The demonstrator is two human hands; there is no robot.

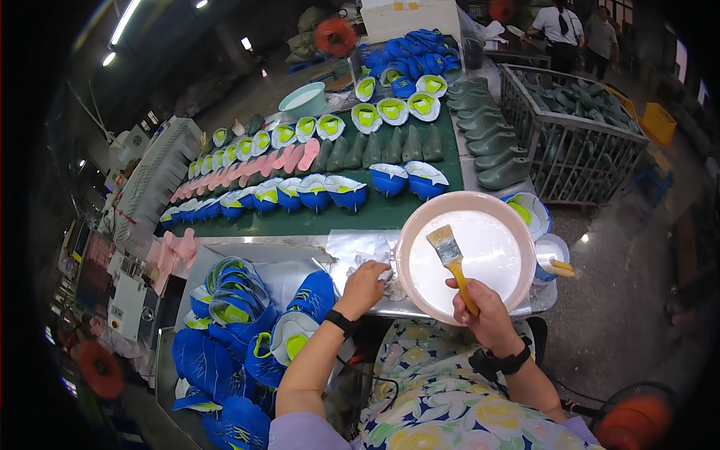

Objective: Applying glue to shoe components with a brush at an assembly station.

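In my right hand [486,315] is a flat paintbrush [445,246], its yellow handle gripped and its bristles pointing up and away. The brush is held over a pink-rimmed basin [407,247] of white liquid. My left hand [363,288] lies at the basin's left side, fingers closed at a small crumpled white piece [385,271], perhaps cloth or paper. More crumpled white scraps [367,256] lie on the metal sheet [341,241] beyond it. Blue shoe uppers [217,360] with lime lining are heaped in a metal bin [281,251] by my left forearm.
Rows of blue uppers [347,196], dark green shoe lasts [373,152] and pink insole-shaped pieces [307,156] cover the green tabletop [345,221]. A small tub [551,249] with yellow handles stands right of the basin. Beyond are a caged cart [555,127] of lasts and two people [562,34].
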